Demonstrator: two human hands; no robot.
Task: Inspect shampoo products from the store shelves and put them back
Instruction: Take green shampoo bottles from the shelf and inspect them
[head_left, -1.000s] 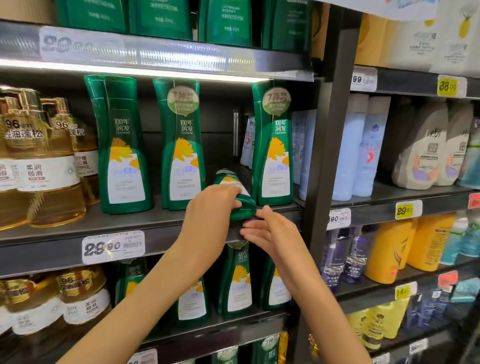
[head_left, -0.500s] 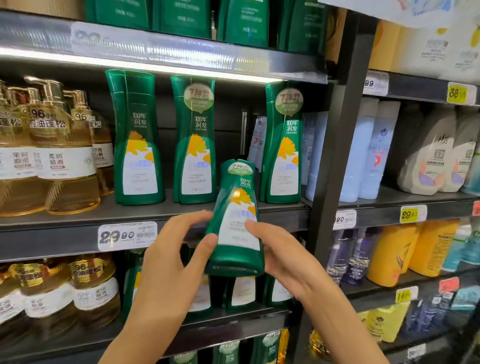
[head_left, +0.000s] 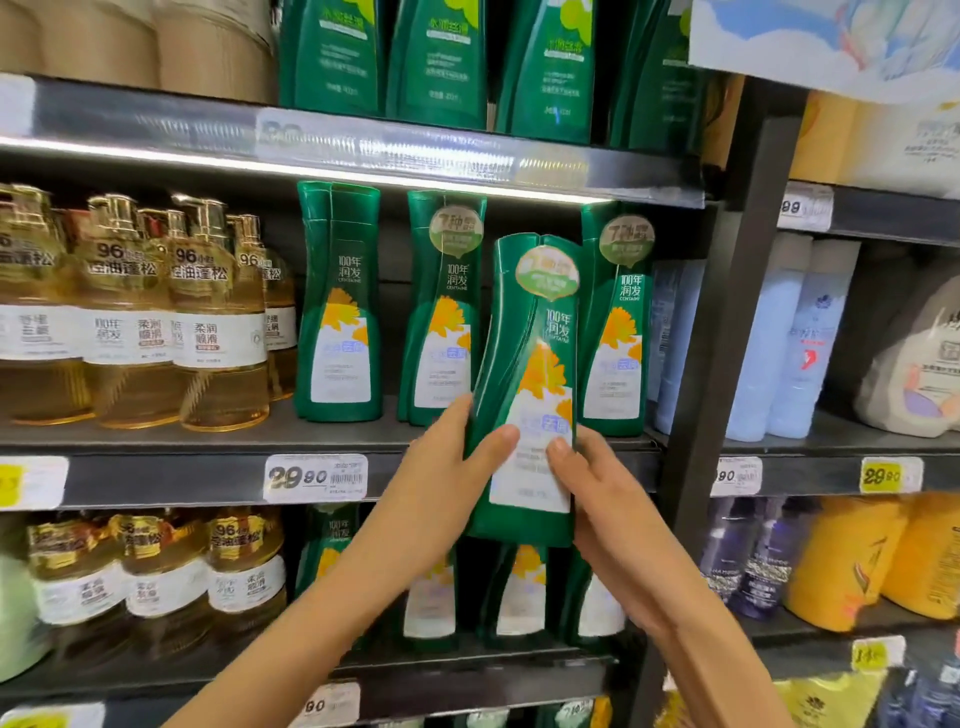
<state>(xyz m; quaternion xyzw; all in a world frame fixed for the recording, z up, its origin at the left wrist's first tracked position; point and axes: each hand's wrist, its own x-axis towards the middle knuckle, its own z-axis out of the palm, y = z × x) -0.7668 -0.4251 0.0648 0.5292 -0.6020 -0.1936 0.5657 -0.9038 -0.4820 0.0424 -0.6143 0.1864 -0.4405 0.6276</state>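
Before the shelf (head_left: 156, 480), left hand (head_left: 447, 467), right hand (head_left: 602, 499) gripping one bottle (head_left: 535, 364), three bottles (head_left: 337, 312) behind

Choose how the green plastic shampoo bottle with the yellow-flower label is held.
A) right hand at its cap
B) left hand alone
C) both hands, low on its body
C: the left hand and right hand both grip the green plastic shampoo bottle at its lower half, thumbs on its label.
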